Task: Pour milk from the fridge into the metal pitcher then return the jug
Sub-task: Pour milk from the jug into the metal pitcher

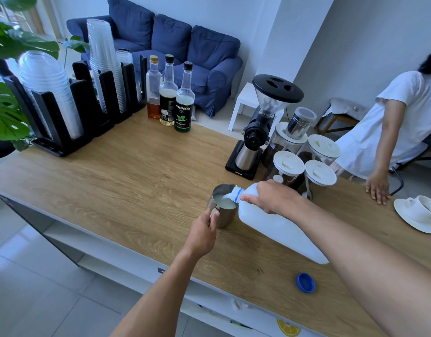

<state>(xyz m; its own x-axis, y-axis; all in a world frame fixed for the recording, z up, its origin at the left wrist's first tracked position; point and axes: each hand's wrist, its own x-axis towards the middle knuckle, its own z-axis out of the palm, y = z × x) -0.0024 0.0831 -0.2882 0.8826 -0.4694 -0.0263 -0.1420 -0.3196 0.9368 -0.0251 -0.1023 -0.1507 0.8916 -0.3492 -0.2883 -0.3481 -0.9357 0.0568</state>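
Single head-worn wide-angle view, looking forward and down from above the near edge of the wooden worktop (136, 166). Close over both forearms, reaching in from 6 o'clock. Faces across toward a blue sofa (175, 47) at 12 o'clock, edges bowed.

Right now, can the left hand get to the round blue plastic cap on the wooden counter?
Probably not yet: the left hand is holding the metal pitcher handle, and the tilted white milk jug and right forearm cross between it and the blue cap.
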